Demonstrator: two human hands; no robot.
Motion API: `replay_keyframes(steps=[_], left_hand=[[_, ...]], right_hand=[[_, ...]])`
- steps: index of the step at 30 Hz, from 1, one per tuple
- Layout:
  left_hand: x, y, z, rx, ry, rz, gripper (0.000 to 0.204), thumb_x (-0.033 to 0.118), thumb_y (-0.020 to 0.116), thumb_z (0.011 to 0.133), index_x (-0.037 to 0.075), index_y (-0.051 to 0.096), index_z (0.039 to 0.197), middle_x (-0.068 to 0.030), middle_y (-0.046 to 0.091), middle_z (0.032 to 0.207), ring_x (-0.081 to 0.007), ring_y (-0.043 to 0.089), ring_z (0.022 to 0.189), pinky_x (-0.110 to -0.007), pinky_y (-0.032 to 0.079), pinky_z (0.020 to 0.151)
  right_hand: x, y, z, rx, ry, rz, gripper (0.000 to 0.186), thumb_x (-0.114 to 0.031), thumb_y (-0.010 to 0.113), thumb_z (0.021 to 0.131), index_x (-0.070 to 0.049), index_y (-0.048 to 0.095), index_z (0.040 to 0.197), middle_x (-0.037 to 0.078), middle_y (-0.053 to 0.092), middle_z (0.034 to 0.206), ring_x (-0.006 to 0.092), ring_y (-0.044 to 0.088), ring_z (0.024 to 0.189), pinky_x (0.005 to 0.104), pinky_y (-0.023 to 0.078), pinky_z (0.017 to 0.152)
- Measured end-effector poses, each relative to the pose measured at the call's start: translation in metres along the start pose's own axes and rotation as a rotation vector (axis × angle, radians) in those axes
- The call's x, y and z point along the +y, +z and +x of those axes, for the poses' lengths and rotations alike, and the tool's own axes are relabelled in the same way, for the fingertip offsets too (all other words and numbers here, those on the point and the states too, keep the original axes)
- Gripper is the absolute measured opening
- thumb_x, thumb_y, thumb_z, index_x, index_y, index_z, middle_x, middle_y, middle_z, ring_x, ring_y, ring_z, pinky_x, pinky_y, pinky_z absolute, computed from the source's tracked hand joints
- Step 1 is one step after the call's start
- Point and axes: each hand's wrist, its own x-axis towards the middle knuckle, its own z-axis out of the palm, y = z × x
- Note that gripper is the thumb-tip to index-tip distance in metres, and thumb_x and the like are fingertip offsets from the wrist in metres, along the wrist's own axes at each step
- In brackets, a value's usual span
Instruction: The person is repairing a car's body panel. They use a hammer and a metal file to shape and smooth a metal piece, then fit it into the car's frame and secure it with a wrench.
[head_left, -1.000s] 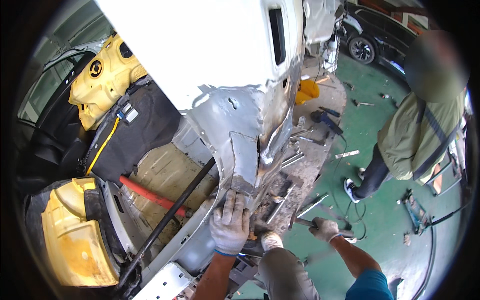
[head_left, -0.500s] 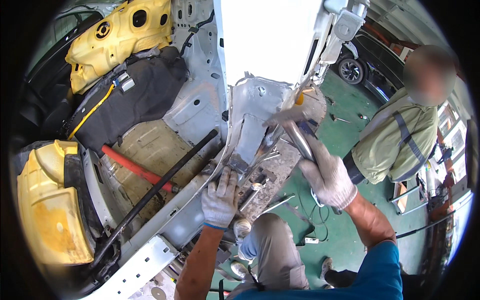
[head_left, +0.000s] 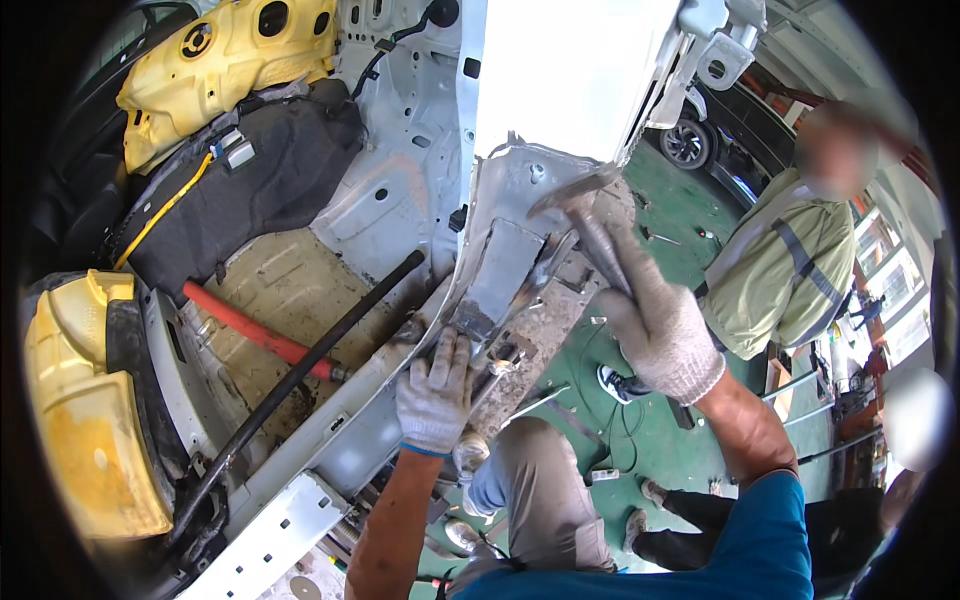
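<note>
A hammer [head_left: 604, 250] is gripped by its handle in my gloved right hand [head_left: 660, 335], its head raised over the lower end of a car's door pillar [head_left: 510, 255]. The hammer and right hand are slightly smeared by motion. My gloved left hand [head_left: 437, 395] lies flat, fingers stretched, on the grey metal door sill [head_left: 365, 400] where it meets the pillar. Its fingertips touch the edge of a dark, bare patch [head_left: 474, 318] on the metal. Whatever is under the left palm is hidden.
Inside the car body lie a black bar [head_left: 300, 385] and a red tube [head_left: 255, 325], beside yellow foam pieces [head_left: 95, 400] and black padding [head_left: 250, 165]. A person in a green jacket [head_left: 785, 265] stands at right. Tools and a cable [head_left: 635, 430] lie on the green floor.
The view has shifted slightly, with the pillar top leaning further right. The hammer head sits a little higher over the pillar. My left hand stays on the sill.
</note>
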Motion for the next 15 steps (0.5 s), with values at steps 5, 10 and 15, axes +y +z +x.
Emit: replay_keyframes(steps=[5, 10, 15], left_hand=[[0.0, 0.001, -0.001, 0.022, 0.001, 0.008, 0.057, 0.035, 0.076, 0.093, 0.018, 0.068, 0.147, -0.0029, 0.059, 0.158, -0.0285, 0.058, 0.103, -0.045, 0.055, 0.083], [0.0, 0.002, -0.003, 0.026, -0.008, 0.021, 0.054, 0.034, 0.076, 0.093, 0.019, 0.07, 0.145, -0.0013, 0.059, 0.157, -0.0283, 0.057, 0.108, -0.045, 0.055, 0.083], [0.001, 0.001, -0.001, 0.043, -0.01, 0.011, 0.051, 0.033, 0.075, 0.094, 0.018, 0.071, 0.142, -0.0027, 0.062, 0.154, -0.0284, 0.059, 0.102, -0.045, 0.055, 0.082]], right_hand=[[0.007, 0.01, -0.003, -0.136, 0.053, -0.108, 0.068, -0.017, 0.07, 0.101, -0.003, 0.044, 0.162, 0.032, 0.071, 0.089, 0.0481, 0.075, 0.081, 0.0526, 0.059, 0.069], [0.007, 0.013, -0.012, -0.037, 0.022, 0.026, 0.062, -0.019, 0.07, 0.101, -0.002, 0.049, 0.157, 0.028, 0.072, 0.089, 0.0456, 0.075, 0.082, 0.0482, 0.059, 0.072], [0.018, 0.006, -0.029, 0.006, 0.118, 0.084, 0.048, -0.021, 0.076, 0.1, -0.001, 0.063, 0.141, 0.02, 0.07, 0.086, 0.0319, 0.074, 0.075, 0.0407, 0.058, 0.073]])
